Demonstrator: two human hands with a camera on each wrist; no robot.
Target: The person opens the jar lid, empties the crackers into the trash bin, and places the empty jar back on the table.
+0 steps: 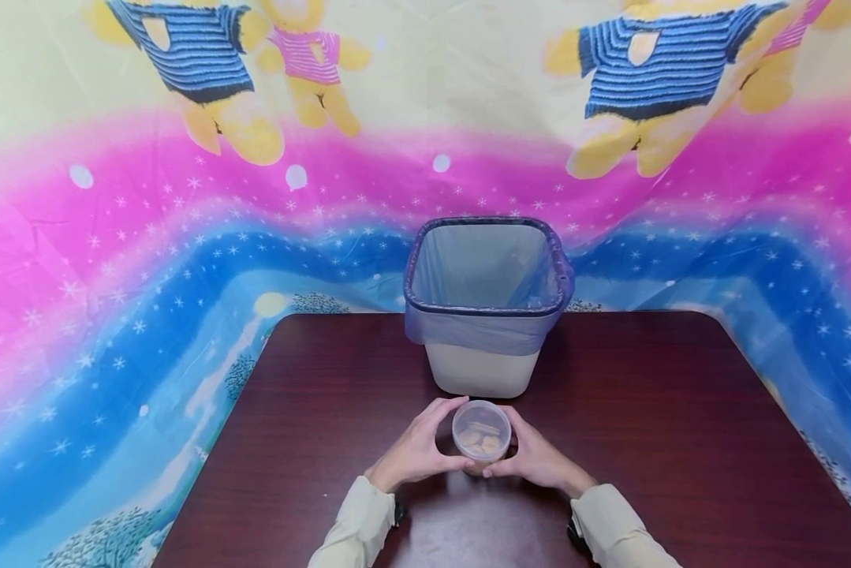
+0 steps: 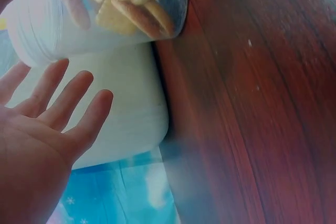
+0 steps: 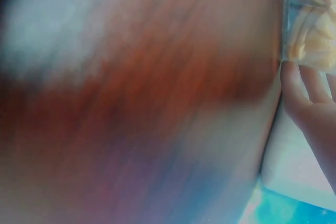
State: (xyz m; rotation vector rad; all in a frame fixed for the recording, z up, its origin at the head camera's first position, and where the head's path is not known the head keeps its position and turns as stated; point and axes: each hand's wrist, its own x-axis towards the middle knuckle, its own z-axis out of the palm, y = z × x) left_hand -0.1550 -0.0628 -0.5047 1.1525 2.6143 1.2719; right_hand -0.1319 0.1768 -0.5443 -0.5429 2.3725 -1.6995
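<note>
A clear plastic jar (image 1: 481,426) with a translucent lid stands between both hands near the front middle of the table. Through its wall, pale golden-brown cookies (image 2: 126,3) show. From the left, my left hand (image 1: 419,446) holds the jar, thumb on the near side and fingertips near the lid; its other fingers are spread. On the opposite side my right hand (image 1: 539,456) holds it too, thumb in front, fingertips (image 3: 291,74) against the wall. Whether the jar's base touches the table cannot be told.
Just behind the jar stands a whitish bin (image 1: 482,369) with a dark rim and a bluish plastic liner (image 1: 482,335). The dark red-brown wooden table (image 1: 326,394) spreads to both sides. A printed bear cloth (image 1: 439,110) hangs behind and around it.
</note>
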